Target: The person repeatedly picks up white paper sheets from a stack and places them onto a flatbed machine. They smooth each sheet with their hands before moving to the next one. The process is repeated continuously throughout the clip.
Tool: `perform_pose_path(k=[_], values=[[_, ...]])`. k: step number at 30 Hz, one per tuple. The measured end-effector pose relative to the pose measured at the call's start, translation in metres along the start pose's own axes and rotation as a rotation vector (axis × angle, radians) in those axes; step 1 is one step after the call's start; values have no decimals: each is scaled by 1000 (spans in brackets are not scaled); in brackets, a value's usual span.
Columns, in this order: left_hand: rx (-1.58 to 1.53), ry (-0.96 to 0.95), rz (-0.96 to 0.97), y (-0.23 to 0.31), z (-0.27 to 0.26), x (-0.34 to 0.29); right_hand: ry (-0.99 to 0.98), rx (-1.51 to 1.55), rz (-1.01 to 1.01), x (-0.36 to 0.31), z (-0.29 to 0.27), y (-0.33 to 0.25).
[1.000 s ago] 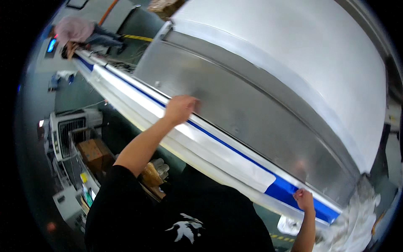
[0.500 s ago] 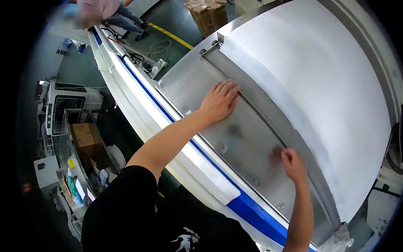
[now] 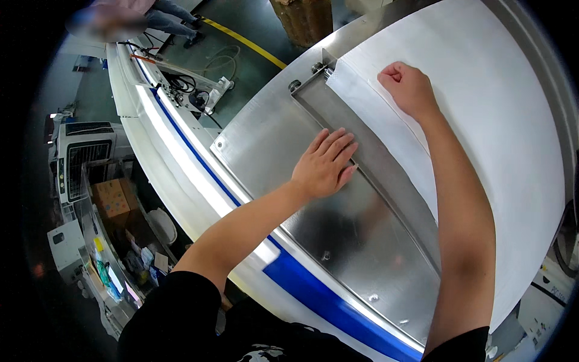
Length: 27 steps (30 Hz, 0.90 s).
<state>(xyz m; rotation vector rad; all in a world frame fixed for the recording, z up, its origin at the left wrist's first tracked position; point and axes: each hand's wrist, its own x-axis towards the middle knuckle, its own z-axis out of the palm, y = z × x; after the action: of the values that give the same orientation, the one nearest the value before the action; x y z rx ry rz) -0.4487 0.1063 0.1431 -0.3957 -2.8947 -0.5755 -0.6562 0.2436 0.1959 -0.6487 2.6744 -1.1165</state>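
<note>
My left hand point(image 3: 325, 163) lies on a shiny metal panel point(image 3: 259, 142), fingers extended and a little apart. Its fingertips are by a narrow raised metal edge point(image 3: 386, 196) that runs along the panel. My right hand point(image 3: 407, 89) is closed with the fingers curled in, over a broad white sheet point(image 3: 494, 96); what it holds, if anything, is hidden. Below that hand a thin line, like a crease or a second edge, runs across the sheet. My right forearm passes above the sheet's near edge and covers part of it.
A long white machine edge with a blue strip point(image 3: 313, 301) runs between my body and the panel. At the far left stand an air cooler point(image 3: 87, 157) and a cart with a cardboard box point(image 3: 113, 198). Another person point(image 3: 175, 18) is at the upper left, near cables point(image 3: 181, 84).
My right hand has gone from the near part of the metal edge up over the white sheet. My left hand has spread its fingers. A thin line now shows across the sheet.
</note>
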Motion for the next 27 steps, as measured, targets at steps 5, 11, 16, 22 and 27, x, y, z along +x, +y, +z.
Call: perform_pose_path(k=[5, 11, 16, 22, 27], values=[[-13, -9, -9, 0, -2, 2, 7, -64, 38, 11, 6, 7], [-114, 38, -69, -2, -3, 8, 84, -143, 86, 9, 10, 11], [14, 339, -33, -40, -16, 79, 117, -199, 131, 8, 13, 9], [162, 361, 78, -65, -6, 118, 108, -194, 125, 9, 10, 13], [179, 346, 72, -71, -3, 114, 119, -232, 105, 12, 12, 15]])
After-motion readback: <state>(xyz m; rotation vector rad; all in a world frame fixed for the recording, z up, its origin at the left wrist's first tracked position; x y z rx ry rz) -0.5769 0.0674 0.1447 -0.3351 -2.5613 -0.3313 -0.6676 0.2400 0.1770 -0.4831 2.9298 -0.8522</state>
